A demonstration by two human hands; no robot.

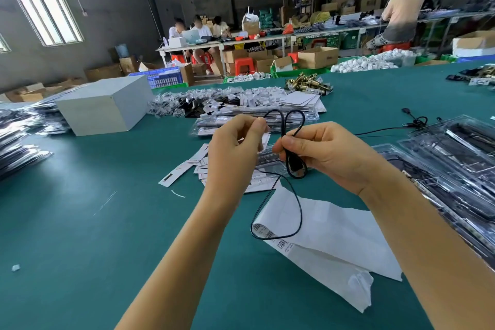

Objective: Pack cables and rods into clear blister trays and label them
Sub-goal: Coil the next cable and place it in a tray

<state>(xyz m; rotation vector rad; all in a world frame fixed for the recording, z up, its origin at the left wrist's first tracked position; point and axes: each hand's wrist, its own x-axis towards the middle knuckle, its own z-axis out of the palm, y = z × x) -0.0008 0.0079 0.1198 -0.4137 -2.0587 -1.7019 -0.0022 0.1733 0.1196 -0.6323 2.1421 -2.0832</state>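
Observation:
A thin black cable (297, 203) hangs in loops above the green table (80, 222). My right hand (324, 153) pinches the gathered loops and the plug end at its fingertips. My left hand (235, 153) pinches another part of the same cable, which arcs between both hands. Below the hands lie white label strips (187, 166) and a clear blister tray (270, 161), partly hidden by my fingers. A white label backing sheet (329, 236) with barcode stickers lies near my right forearm.
Stacked clear blister trays (450, 158) fill the right side. More filled trays (257, 118) and bagged parts lie ahead, a grey box (104, 104) at left, tray stacks (16, 142) far left. A second black cable (415, 120) lies on the table at right. People work at far tables.

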